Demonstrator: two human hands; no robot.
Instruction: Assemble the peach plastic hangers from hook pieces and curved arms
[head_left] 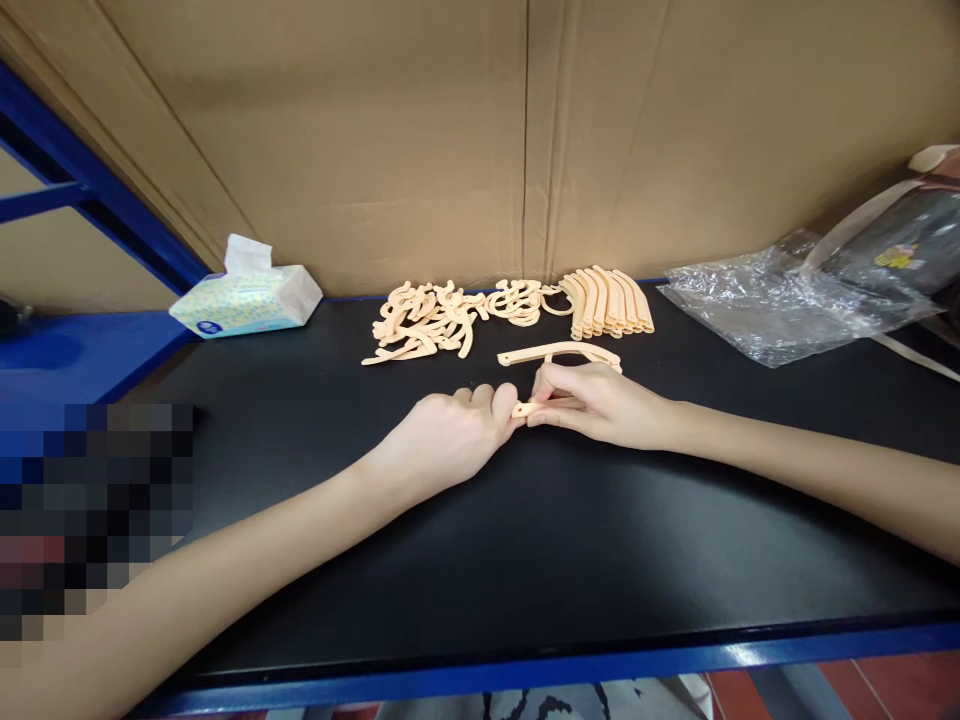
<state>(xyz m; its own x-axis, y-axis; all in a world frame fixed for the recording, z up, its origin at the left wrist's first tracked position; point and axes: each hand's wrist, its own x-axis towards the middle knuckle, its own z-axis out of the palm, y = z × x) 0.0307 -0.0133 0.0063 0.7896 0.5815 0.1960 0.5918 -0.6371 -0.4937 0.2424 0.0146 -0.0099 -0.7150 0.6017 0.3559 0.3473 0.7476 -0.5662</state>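
Over the middle of the black table, my left hand and my right hand meet at a pale cream strip. A small hole shows in the bit of strip between them. My right thumb and fingertips pinch it, while the curled fingers of my left hand close on its other end; most of the strip is hidden. Just beyond my hands lies a long, slightly bent cream strip, with a hole near its left end. Behind it are a loose heap of curved cream pieces and a neat row of bent strips.
A tissue box stands at the back left beside a blue metal frame. Clear plastic bags lie at the back right. Brown cardboard walls off the back. The table's front edge is blue.
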